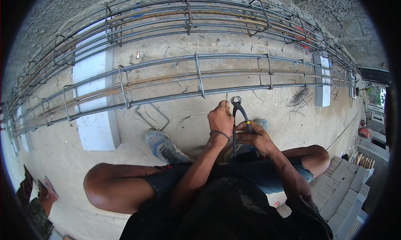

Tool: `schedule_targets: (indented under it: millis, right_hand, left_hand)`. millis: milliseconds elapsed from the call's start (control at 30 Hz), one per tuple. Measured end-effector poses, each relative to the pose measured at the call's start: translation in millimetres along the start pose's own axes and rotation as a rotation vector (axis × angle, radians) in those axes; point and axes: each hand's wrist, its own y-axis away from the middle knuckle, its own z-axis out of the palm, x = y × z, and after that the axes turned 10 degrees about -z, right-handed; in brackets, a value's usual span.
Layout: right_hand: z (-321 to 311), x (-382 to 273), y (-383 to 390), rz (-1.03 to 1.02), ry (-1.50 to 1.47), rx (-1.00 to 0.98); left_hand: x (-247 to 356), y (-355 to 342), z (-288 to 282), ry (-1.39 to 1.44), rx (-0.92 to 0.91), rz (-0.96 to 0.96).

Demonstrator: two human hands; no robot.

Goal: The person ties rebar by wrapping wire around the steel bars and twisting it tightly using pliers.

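My right hand (258,138) is closed around the dark handles of a pair of pincers (244,116) with yellow bands. The handles stand apart, and the rounded jaws point away from me, just short of a steel rebar cage (198,70). Beside the pincers, my left hand (221,119) is closed, its knuckles up. A thin, pale tip shows above its fingers, too small to name. Neither hand touches the cage, whose long bars run across in front of me through square stirrups. A loose bent stirrup (162,114) lies on the floor beyond my left shoe.
Behind runs a second rebar cage (188,15). White blocks (98,133) support the cages at left and right. A tangle of tie wire (300,98) lies on the concrete floor right of centre. Another person's foot (50,192) shows at lower left; grey pavers (340,185) are at lower right.
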Motion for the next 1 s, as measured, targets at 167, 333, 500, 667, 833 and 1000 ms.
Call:
schedule_targets:
  millis: [167, 333, 500, 667, 833, 1000]
  right_hand:
    - [-24.7, 0.4, -11.3, -0.106, 0.808, -0.204]
    - [24.2, -42.6, -33.1, -0.411, 0.52, 0.03]
    - [53.3, -60.8, -43.8, -0.456, 0.455, -0.029]
    - [42.8, -53.9, -39.5, -0.478, 0.357, 0.001]
    - [47.8, -54.9, -29.3, -0.557, 0.581, -0.027]
    - [56.2, -27.6, -18.1, -0.812, 1.244, 0.134]
  left_hand:
    - [20.3, -26.6, -41.7, 0.753, -0.258, -0.263]
    - [38.3, -33.0, -60.9, 1.546, -0.6, -0.298]
    - [37.2, -33.6, -61.4, 1.537, -0.552, -0.282]
    - [38.4, -35.1, -76.7, 1.342, -0.584, -0.335]
    - [30.6, -28.9, -72.0, 1.213, -0.464, -0.39]
    - [31.0, -14.7, -46.1, 0.89, -0.167, -0.297]
